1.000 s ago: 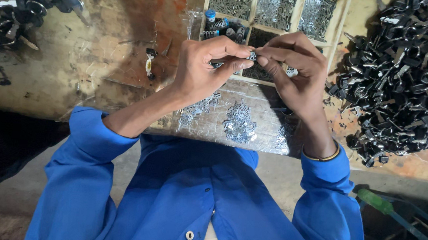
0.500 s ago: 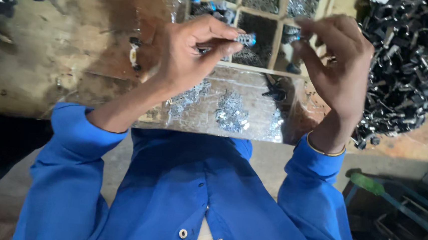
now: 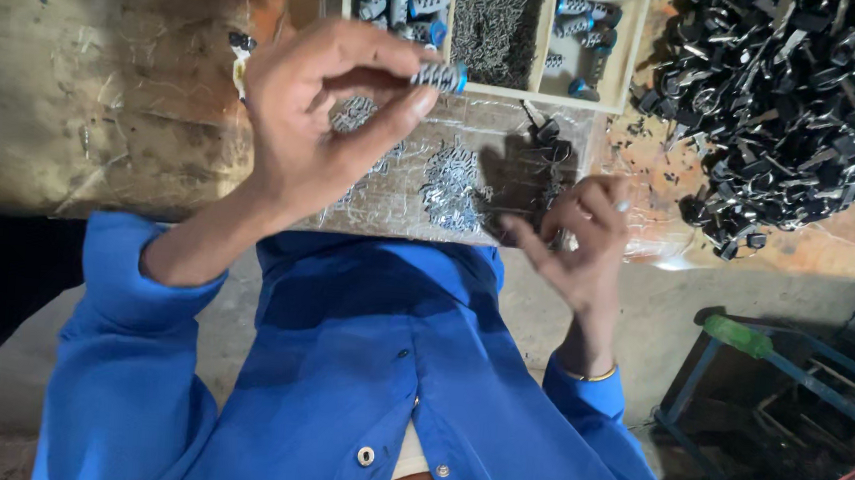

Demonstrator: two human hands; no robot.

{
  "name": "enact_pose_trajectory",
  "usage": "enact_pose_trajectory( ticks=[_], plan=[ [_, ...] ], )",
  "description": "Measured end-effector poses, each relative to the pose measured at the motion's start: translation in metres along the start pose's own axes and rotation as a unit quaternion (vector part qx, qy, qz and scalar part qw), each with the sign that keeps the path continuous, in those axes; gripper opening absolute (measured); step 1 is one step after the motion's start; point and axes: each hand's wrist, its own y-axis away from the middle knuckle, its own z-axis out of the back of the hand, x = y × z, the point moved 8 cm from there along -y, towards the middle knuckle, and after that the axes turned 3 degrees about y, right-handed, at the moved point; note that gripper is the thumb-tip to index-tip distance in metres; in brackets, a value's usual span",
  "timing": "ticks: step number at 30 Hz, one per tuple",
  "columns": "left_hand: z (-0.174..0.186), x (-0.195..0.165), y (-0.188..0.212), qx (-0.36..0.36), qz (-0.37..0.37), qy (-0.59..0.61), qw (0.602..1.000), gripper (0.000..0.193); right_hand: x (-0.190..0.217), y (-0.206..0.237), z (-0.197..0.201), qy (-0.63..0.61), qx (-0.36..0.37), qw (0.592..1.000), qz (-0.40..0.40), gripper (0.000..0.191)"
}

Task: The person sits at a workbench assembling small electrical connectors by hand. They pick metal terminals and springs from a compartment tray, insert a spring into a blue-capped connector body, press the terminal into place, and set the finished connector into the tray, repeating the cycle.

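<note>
A: Left hand (image 3: 321,112): raised over the bench (image 3: 104,127), thumb and fingers pinched on a small grey ribbed part (image 3: 439,75) with a blue tip.

B: Its lie?

A: Long axis roughly level, left to right across the view; blue tip points right, toward the tray (image 3: 518,94).

B: Step in hand?

A: Looks like one assembled piece held up between fitting and setting down. Judging only: placing it calls for a short reach to a tray compartment holding like pieces.

B: Right hand (image 3: 578,241)?

A: Lower, near the bench edge, fingers loosely curled and half open; nothing visibly held. Black metal pile (image 3: 798,106) far right, untouched.
</note>
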Motion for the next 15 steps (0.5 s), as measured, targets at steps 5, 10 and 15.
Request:
enact_pose_trajectory(
  ticks=[5,10,15],
  plan=[
    [0.001,-0.008,0.045,-0.043,0.07,0.007,0.997,0.021,0.03,0.038,-0.019,0.037,-0.068,0.995,0.059,0.031],
    [-0.008,-0.007,0.095,-0.062,0.147,-0.041,0.986,0.025,0.04,0.055,-0.033,0.112,-0.049,0.988,0.093,0.033],
    [-0.018,0.004,0.132,-0.081,0.183,-0.037,0.979,0.024,0.03,0.06,-0.031,0.071,-0.054,0.994,0.065,0.034]
  ],
)
